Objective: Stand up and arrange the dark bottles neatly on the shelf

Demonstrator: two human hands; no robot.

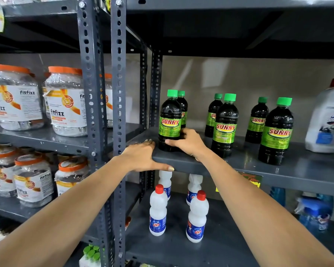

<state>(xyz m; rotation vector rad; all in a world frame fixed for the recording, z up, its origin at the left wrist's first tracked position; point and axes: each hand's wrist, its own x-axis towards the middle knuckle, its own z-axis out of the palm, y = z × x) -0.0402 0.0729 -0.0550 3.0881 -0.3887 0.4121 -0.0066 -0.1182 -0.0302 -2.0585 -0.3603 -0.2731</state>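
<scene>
Several dark bottles with green caps and green SUNNY labels stand upright in pairs on a grey metal shelf [289,170]. The front left bottle [170,120] is gripped low on its body by my right hand [187,141], with a second bottle [183,106] right behind it. A middle pair [225,126] and a right pair [277,132] stand untouched. My left hand [143,157] rests flat on the shelf's front left corner, thumb under the edge, holding no bottle.
A large white jug with a red cap [326,120] stands at the shelf's right end. White bottles with red caps [158,212] stand on the shelf below. Perforated steel uprights [119,112] separate this bay from orange-lidded jars [66,101] on the left.
</scene>
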